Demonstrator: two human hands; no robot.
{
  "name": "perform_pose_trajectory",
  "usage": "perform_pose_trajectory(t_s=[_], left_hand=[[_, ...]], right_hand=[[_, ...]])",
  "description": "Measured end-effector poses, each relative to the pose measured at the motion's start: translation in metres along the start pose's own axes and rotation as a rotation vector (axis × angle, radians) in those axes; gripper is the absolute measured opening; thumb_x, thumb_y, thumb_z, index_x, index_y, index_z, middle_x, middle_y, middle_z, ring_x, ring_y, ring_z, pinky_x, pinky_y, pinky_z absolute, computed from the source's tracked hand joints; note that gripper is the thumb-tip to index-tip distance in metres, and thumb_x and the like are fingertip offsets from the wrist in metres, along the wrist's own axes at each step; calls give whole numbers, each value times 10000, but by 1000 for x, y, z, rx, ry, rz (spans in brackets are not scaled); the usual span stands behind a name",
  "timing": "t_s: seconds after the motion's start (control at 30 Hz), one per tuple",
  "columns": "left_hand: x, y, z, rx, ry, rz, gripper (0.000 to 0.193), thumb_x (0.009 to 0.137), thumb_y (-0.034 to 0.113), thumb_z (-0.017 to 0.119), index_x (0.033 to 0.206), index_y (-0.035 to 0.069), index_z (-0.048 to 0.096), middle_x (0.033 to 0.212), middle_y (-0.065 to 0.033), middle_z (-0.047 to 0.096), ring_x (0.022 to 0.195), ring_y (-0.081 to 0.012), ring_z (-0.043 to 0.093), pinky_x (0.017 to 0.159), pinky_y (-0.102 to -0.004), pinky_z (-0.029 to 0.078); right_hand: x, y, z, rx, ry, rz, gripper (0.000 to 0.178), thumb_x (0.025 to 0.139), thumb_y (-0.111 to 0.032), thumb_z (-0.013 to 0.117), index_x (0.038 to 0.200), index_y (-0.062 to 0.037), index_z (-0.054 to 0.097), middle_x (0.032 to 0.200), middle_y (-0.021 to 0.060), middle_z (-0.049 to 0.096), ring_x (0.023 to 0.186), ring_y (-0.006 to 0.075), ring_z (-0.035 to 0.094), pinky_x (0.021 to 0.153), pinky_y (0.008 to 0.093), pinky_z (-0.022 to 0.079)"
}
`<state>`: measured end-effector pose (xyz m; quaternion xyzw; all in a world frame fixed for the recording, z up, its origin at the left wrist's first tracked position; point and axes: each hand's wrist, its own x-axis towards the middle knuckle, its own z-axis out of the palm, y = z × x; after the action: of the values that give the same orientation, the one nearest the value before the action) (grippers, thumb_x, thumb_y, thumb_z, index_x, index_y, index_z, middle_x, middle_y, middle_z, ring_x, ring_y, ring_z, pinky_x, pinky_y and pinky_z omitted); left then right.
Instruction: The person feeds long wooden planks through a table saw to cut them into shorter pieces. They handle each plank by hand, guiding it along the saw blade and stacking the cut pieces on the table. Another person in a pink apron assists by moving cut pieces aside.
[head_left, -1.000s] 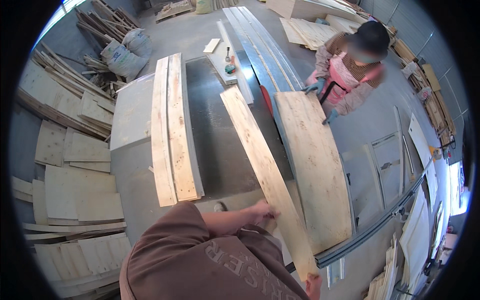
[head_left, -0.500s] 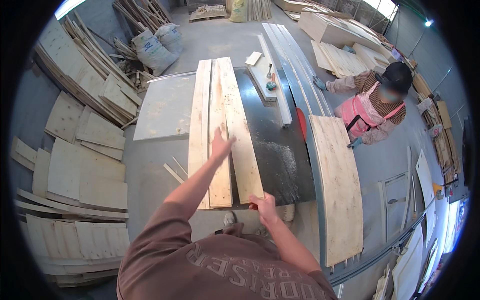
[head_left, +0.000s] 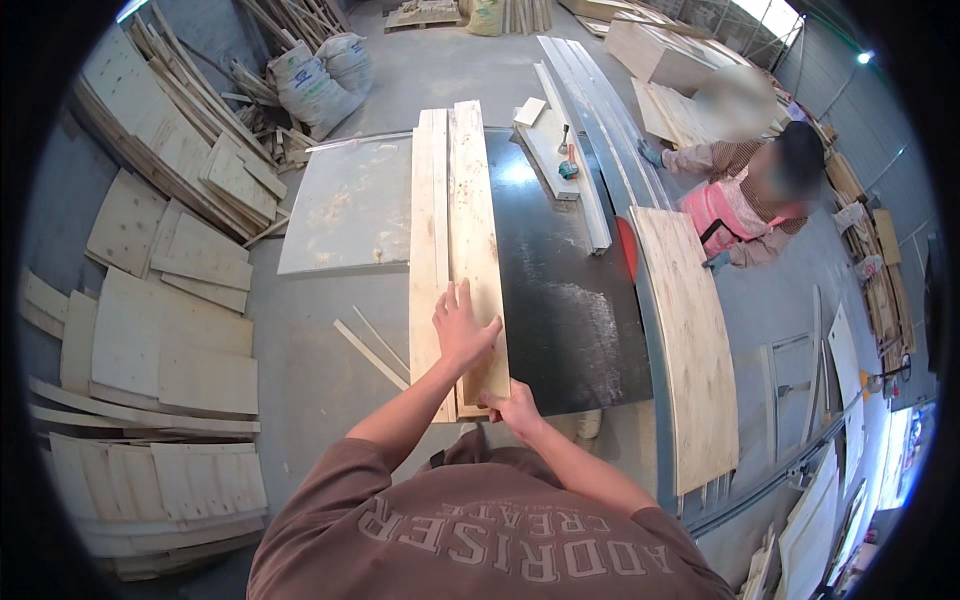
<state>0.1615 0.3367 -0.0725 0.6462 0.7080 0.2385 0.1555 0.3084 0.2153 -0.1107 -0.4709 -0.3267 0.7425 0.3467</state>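
A long pale wooden plank point(head_left: 477, 210) lies lengthwise in front of me, partly over other planks point(head_left: 428, 240) on its left. My left hand point(head_left: 465, 330) rests on the near part of this plank, its fingers spread and thumb apart. At the near right corner my right hand point(head_left: 512, 408) is closed around the plank's end, with some fingers hidden beneath it. Under the boards is a dark table surface point(head_left: 560, 330) with a scatter of pale dust.
A red disc-shaped guard point(head_left: 627, 248) stands by the table's right side. Farther off lie a green-and-red tool point(head_left: 568, 168) and a metal rail point(head_left: 590, 200). A co-worker in a pink apron point(head_left: 728, 215) stands beside a wide panel point(head_left: 690, 340). Stacked boards point(head_left: 170, 340) line the left.
The right-hand plank has shifted left, closing the gap and overlapping its neighbours. My left hand has come nearer and down onto it; my right hand stays at its near end.
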Motion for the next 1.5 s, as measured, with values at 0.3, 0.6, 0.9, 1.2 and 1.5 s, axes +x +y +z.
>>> perform_pose_trajectory(t_s=[0.3,0.6,0.9,1.2,1.5], left_hand=[[-94,-22,11,159,7,184,977,848,432,808,1663,82,398,1725,-324,290,1584,-505,252,1284,-617,201],[-154,-55,2,281,7,225,890,926,454,743,1647,66,393,1714,-315,306,1599,-498,251,1304,-626,170],[-180,-61,1,285,-10,189,886,952,439,699,1684,67,363,1736,-308,298,1626,-481,232,1336,-602,128],[-192,-53,6,336,-71,197,887,953,390,693,1691,48,340,1754,-306,272,1648,-466,211,1345,-603,115],[-202,-83,33,346,-23,265,885,919,358,714,1670,37,373,1741,-295,294,1633,-472,227,1333,-629,135]], right_hand=[[-78,72,15,-321,-4,-57,213,999,-120,751,1098,41,652,893,135,764,633,203,686,602,366,563],[-122,81,77,-1327,236,-1,646,969,-523,771,1219,41,582,1203,271,728,1117,445,747,893,555,610],[-152,125,101,-1567,422,-262,709,876,-621,817,1164,-22,568,1089,150,650,956,326,722,726,444,623],[-133,168,75,-1793,495,-469,343,938,-397,743,1009,-75,650,903,100,721,785,262,769,606,387,609],[-124,192,63,-1704,424,-560,124,952,-189,653,962,-65,650,837,96,747,744,246,792,575,373,608]])
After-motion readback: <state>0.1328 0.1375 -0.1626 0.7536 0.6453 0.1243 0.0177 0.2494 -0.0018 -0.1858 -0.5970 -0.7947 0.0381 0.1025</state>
